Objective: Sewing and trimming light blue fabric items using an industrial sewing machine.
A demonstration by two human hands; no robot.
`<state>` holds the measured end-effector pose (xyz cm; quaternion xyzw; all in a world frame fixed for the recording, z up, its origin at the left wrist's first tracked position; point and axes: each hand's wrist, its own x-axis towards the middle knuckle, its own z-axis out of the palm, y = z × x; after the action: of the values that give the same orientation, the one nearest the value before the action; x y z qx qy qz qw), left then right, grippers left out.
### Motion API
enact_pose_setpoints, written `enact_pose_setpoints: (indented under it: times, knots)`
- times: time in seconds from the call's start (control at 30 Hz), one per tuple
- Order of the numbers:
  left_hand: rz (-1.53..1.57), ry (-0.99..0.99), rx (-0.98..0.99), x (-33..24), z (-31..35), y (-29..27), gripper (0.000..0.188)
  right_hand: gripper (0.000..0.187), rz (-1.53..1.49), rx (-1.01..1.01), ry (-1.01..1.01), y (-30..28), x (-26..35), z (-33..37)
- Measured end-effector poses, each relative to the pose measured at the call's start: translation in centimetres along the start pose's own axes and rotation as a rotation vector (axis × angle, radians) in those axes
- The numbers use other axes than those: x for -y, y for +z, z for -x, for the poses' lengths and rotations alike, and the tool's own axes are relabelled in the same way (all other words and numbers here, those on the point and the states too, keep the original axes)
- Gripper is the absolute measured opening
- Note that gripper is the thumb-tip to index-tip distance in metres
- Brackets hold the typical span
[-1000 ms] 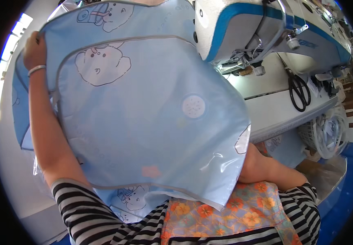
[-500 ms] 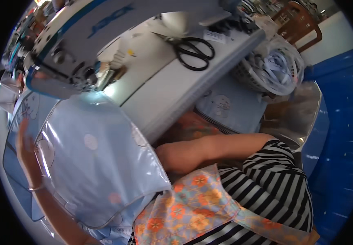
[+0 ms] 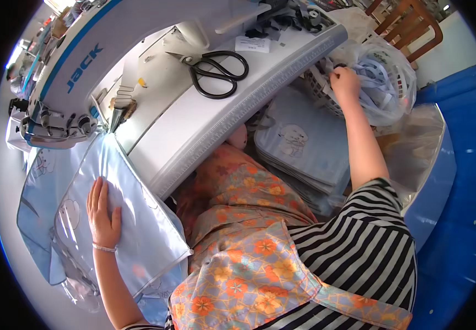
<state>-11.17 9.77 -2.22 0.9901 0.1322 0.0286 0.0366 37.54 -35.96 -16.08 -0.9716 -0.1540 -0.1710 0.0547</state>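
My left hand (image 3: 103, 217) lies flat, fingers stretched out, on a shiny light blue sheet (image 3: 150, 236) with pale printed figures and a thin edging. The sheet's far end runs under the needle area of a white and blue sewing machine (image 3: 78, 60). On the right, my right hand (image 3: 345, 85) is at the near left side of a white plastic basket (image 3: 317, 91), its fingers curled in. What they hold, if anything, is hidden. Pale blue and white strips (image 3: 372, 82) lie bundled in a clear plastic bag in the basket, beside that hand.
Black-handled scissors (image 3: 216, 77) and a small white label (image 3: 252, 44) lie on the machine table (image 3: 166, 137), which has a ruler edge. Below stands a stack of light blue printed pieces (image 3: 298, 143). A wooden chair (image 3: 414, 27) is behind the basket; blue sheeting (image 3: 469, 165) is at right.
My right hand has moved from the sheet's right edge near my lap out to the basket. My left hand has shifted right and now rests on the sheet. The view has turned slightly.
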Motion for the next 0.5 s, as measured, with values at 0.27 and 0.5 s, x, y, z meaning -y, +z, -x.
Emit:
enact_pose_setpoints:
  times: [0.27,0.5]
  knots:
    - [0.469,0.128,-0.229,-12.8,-2.6,-2.5,0.052,0.012,-1.176,0.481,-0.877,-14.6,21.9,9.0]
    - [0.685,-0.208,-0.161,-7.7,0.0,-4.1,0.006,0.005,-1.353,0.992,-0.740,-18.8,31.3,9.8]
